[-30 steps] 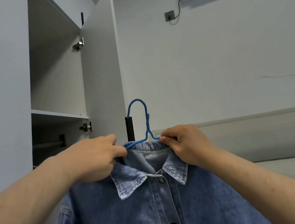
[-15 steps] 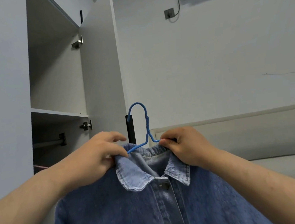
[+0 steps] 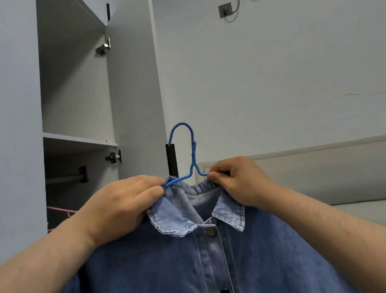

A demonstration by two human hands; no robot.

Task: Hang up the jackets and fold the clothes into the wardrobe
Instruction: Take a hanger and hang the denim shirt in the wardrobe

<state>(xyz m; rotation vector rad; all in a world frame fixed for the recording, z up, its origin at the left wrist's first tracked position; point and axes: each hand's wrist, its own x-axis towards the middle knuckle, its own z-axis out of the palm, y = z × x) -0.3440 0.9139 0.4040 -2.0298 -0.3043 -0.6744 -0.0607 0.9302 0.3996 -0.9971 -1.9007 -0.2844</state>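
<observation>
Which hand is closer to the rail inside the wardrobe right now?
Left. The left hand grips the denim collar just right of and below the rail; the right hand holds the collar's far side, beyond the blue hanger.

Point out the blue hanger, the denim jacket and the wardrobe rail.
blue hanger point(image 3: 193, 156): head view, the twisted neck.
denim jacket point(image 3: 166, 271): head view, the front panel.
wardrobe rail point(image 3: 62, 180): head view, the bare bar.

Faded blue denim jacket point(image 3: 178, 270), glossy dark buttons point(image 3: 225, 292); blue coated-wire hanger point(image 3: 189, 151); matt smooth wardrobe point(image 3: 73, 88).
</observation>
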